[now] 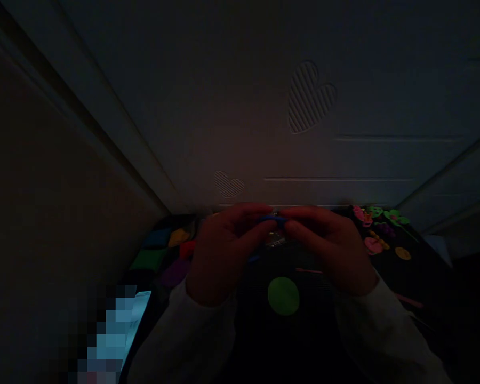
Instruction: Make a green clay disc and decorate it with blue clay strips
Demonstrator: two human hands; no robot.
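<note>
Between my two hands, in the head view, is a small blue piece of modelling clay (274, 218). My left hand (232, 242) pinches its left end between thumb and fingers. The right end sits in the pinch of my right hand (331, 242). Below them on the dark table lies a flat green clay disc (284, 296). Another bit of blue clay (254, 260) rests beside my left hand. A thin pink stick (309, 271) lies near my right hand. Behind the fingers is something clear and shiny (276, 240), partly hidden.
Coloured clay blocks, among them green (147, 260) and purple (175, 273), lie at the left. Several small flower-like shapes (396, 217) and a yellow disc (402, 253) are at the right. A lit screen (134, 325) stands lower left. A pale panel with hearts (310, 98) rises behind the table.
</note>
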